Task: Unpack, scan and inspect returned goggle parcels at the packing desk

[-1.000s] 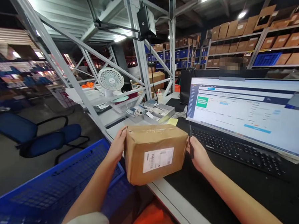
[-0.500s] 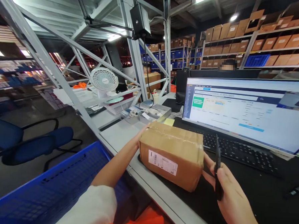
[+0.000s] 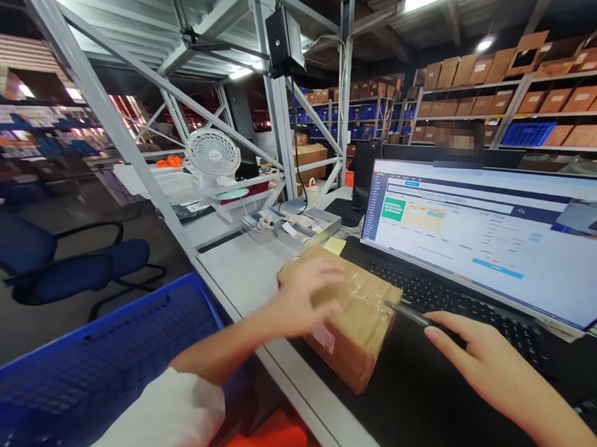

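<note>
A taped cardboard box (image 3: 368,320) lies on the black mat at the desk's front edge, with a white printed label (image 3: 323,338) on its near side, partly hidden by my left hand. Over the top of the box is my left hand (image 3: 309,294), fingers spread and a little blurred; whether it touches the cardboard I cannot tell. My right hand (image 3: 465,339) is closed around a dark box cutter (image 3: 411,315). The cutter's tip points left and meets the right end of the box top, near the shiny tape.
Behind the box are a black keyboard (image 3: 454,302) and a lit monitor (image 3: 483,226). A blue plastic crate (image 3: 136,348) stands below the desk on the left. A grey tray of small items (image 3: 323,228), a white fan (image 3: 213,153) and metal rack posts are farther back. A person sits beyond the monitor.
My left hand has moved from the box's far left side to over its top. The box has turned slightly. My right hand has swung the upright cutter down to the box's right end.
</note>
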{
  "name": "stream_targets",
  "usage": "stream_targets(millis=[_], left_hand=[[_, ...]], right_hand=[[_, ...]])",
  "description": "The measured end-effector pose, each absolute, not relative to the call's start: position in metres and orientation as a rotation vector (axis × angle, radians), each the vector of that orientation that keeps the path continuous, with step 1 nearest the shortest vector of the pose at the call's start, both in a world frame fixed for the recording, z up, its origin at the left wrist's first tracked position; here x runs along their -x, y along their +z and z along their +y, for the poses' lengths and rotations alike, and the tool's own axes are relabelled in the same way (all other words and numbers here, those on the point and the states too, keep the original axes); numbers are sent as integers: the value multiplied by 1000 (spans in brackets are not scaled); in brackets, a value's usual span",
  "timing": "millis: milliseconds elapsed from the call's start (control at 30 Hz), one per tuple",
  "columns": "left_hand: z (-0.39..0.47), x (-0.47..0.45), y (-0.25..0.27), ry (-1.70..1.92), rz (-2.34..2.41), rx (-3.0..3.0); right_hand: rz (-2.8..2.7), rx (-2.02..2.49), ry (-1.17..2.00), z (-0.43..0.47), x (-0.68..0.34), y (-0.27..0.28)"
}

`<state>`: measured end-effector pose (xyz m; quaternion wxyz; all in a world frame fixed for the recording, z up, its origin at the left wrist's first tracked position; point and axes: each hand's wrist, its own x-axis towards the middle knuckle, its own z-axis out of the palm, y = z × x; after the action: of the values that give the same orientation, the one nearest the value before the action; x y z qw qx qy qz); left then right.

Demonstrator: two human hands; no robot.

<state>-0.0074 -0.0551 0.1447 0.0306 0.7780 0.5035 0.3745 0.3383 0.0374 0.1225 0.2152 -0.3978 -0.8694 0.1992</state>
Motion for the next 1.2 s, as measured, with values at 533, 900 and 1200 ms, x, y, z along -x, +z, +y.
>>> stream_targets(millis=[533, 900, 1200], left_hand=[[-66, -102, 91, 1383, 2012, -2412], [-67, -104, 85, 1411, 2027, -2437], [-72, -101, 82, 1429, 1996, -2445]], right_hand=[[-2474, 1173, 500, 35, -383, 123], [-2497, 1013, 730, 52, -352, 111], [-2514, 891, 638, 66, -340, 94]])
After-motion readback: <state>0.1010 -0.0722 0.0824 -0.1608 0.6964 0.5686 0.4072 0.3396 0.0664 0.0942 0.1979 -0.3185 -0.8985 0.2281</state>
